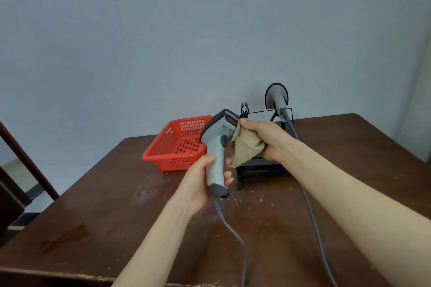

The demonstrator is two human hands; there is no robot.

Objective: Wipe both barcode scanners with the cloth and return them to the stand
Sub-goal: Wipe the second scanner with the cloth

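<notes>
My left hand grips the handle of a grey barcode scanner, held upright above the table with its head pointing right. My right hand holds a bunched beige cloth and presses it against the scanner's front window. Behind my right hand stands the black wire stand. A second grey scanner sits in the stand's right cradle, facing away. The left cradle clip holds nothing.
A red plastic basket, with nothing visible inside, sits left of the stand on the dark brown wooden table. Two grey cables run from the scanners over the table's near edge. A dark chair frame stands at far left.
</notes>
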